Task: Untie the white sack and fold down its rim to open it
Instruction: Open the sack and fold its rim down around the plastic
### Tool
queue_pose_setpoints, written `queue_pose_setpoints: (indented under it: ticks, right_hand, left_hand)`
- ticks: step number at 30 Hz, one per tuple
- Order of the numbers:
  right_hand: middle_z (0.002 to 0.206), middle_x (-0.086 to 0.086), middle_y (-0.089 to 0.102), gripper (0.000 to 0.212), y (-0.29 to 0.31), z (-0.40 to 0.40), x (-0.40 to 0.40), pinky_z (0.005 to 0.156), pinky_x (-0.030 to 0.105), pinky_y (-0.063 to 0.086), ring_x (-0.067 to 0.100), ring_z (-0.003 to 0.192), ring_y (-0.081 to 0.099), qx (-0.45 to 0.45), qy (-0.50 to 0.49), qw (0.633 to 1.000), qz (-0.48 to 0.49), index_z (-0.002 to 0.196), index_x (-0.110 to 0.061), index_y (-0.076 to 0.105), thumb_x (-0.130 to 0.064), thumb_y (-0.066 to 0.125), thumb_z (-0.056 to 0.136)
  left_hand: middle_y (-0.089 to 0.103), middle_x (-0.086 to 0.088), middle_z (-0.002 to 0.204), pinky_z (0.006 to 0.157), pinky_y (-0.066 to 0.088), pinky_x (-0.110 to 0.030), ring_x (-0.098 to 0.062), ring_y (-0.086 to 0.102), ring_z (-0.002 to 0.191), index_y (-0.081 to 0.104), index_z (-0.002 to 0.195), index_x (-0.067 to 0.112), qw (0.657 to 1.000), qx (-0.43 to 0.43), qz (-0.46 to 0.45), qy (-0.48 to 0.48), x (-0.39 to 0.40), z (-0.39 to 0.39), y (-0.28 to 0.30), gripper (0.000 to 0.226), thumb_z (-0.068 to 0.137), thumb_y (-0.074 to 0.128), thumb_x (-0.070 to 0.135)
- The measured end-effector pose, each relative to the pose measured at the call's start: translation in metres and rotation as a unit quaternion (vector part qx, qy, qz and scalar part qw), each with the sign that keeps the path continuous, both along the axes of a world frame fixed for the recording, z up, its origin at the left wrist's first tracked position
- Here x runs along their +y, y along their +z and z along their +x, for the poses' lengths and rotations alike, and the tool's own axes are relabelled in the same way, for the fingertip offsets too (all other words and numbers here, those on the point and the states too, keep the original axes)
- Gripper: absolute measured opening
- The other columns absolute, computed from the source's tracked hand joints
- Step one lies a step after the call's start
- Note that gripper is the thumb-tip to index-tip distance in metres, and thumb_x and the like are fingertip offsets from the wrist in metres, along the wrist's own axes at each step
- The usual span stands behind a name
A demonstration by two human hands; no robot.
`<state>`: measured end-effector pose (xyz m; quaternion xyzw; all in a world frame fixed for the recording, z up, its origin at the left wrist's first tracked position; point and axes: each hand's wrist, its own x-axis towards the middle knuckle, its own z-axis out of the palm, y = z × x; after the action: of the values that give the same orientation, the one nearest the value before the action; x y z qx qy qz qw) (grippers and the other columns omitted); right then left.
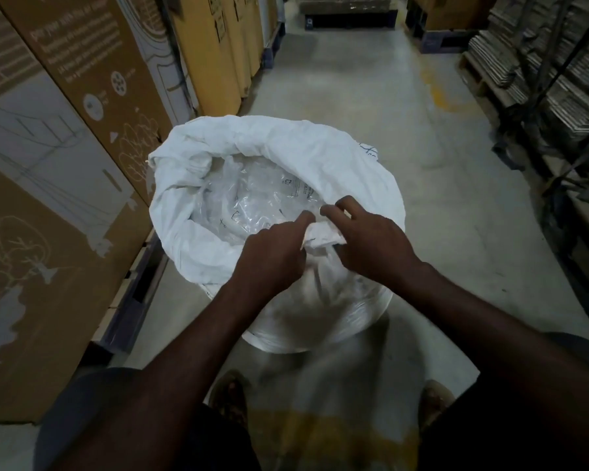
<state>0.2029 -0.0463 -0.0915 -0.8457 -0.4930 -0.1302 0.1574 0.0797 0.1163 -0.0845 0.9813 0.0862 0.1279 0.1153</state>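
Note:
A white woven sack stands open on the concrete floor right in front of me. Its rim is rolled outward around the far, left and right sides. Inside lie clear plastic bags with printed labels. Both my hands are at the near edge of the rim. My left hand pinches a bunched piece of the white fabric. My right hand grips the same bunch from the right, with its fingers curled over it. The lower front of the sack is partly hidden by my forearms.
Tall printed cardboard boxes on pallets line the left side, close to the sack. Shelving with stacked flat material runs along the right. The aisle floor stretches ahead. My feet are just behind the sack.

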Motion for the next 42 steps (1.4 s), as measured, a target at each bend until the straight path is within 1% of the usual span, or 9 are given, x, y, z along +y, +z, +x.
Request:
queue_pose_setpoints:
  ticks: [4,7,10,13,16,26,29,34,42]
  right_hand:
    - [0.175,-0.013,0.014,0.112,0.011,0.027,-0.017,0.121,0.047,0.031,0.027,0.158,0.02,0.047,0.125,0.965,-0.226,0.166,-0.038,0.02,-0.061,0.08,0.074]
    - [0.176,-0.015,-0.003,0.126,0.029,0.056,-0.008,0.125,0.058,0.019,0.036,0.162,0.001,-0.094,0.128,0.923,-0.352,0.168,-0.041,0.004,-0.052,0.084,0.07]
    - [0.176,-0.01,0.014,0.114,0.046,0.09,0.006,0.128,0.049,0.019,0.035,0.158,0.02,-0.143,0.092,0.881,-0.442,0.166,-0.042,0.017,-0.038,0.085,0.074]
    - [0.136,-0.003,0.07,0.048,0.053,0.112,0.002,0.119,0.047,0.036,0.034,0.127,0.059,-0.213,0.107,0.906,-0.349,0.128,-0.033,0.07,-0.035,0.069,0.081]
    - [0.076,0.007,0.07,0.019,0.041,0.127,-0.027,0.1,0.045,0.048,0.035,0.08,0.068,-0.267,0.107,0.938,-0.192,0.083,-0.019,0.066,-0.032,0.055,0.091]
    - [0.055,0.012,0.059,0.024,0.001,0.084,-0.177,0.078,0.041,0.043,0.035,0.053,0.063,-0.147,-0.18,0.961,-0.152,0.065,-0.016,0.053,-0.028,0.056,0.086]
    - [0.051,0.013,0.058,0.027,0.006,0.041,-0.197,0.072,0.039,0.043,0.033,0.047,0.06,-0.124,-0.252,0.944,-0.174,0.062,-0.013,0.054,-0.02,0.079,0.071]
    - [0.047,0.009,0.053,0.034,0.026,-0.014,-0.18,0.062,0.036,0.043,0.028,0.039,0.054,-0.092,-0.255,0.939,-0.209,0.069,-0.014,0.054,-0.02,0.085,0.056]
    - [0.076,0.007,0.064,0.034,0.025,-0.01,-0.119,0.073,0.043,0.037,0.034,0.071,0.063,-0.123,-0.203,0.964,-0.121,0.095,-0.015,0.053,-0.036,0.073,0.078]
  left_hand:
    - [0.063,0.002,0.106,0.069,0.054,-0.043,-0.032,0.066,0.096,0.048,0.127,0.037,1.0,-0.018,-0.01,-0.004,0.002,-0.004,-0.01,0.042,0.094,0.049,0.01]
    - [0.065,0.003,0.103,0.065,0.053,-0.041,-0.031,0.066,0.092,0.055,0.122,0.039,0.999,-0.031,-0.004,-0.026,-0.004,0.0,-0.011,0.042,0.092,0.05,0.01]
    - [0.058,0.001,0.093,0.058,0.048,-0.039,-0.032,0.062,0.084,0.055,0.117,0.035,0.999,-0.021,0.04,-0.014,-0.011,0.001,-0.014,0.037,0.09,0.051,0.009]
    - [0.052,0.002,0.089,0.056,0.041,-0.036,-0.032,0.059,0.079,0.053,0.12,0.035,0.998,-0.032,0.053,0.003,-0.008,0.004,-0.013,0.04,0.087,0.048,0.012]
    - [0.05,0.002,0.088,0.056,0.034,-0.034,-0.03,0.057,0.076,0.053,0.123,0.036,0.997,-0.051,0.058,0.028,-0.008,0.015,-0.013,0.045,0.089,0.053,0.007]
    - [0.054,-0.004,0.092,0.062,0.035,-0.035,-0.035,0.058,0.081,0.054,0.119,0.036,0.993,-0.081,0.04,-0.076,-0.066,0.077,-0.016,0.037,0.093,0.056,0.009]
    - [0.054,-0.005,0.091,0.062,0.031,-0.034,-0.035,0.058,0.082,0.06,0.117,0.033,0.984,-0.125,0.066,-0.111,-0.067,0.093,-0.004,0.032,0.094,0.058,0.011]
    - [0.058,-0.009,0.088,0.064,0.038,-0.042,-0.037,0.056,0.078,0.064,0.113,0.025,0.974,-0.184,0.086,-0.096,-0.05,0.098,0.016,0.032,0.089,0.058,0.005]
    - [0.065,-0.002,0.084,0.077,0.045,-0.043,-0.035,0.064,0.08,0.068,0.117,0.024,0.984,-0.143,0.076,-0.07,0.004,0.063,0.025,0.047,0.075,0.057,0.008]
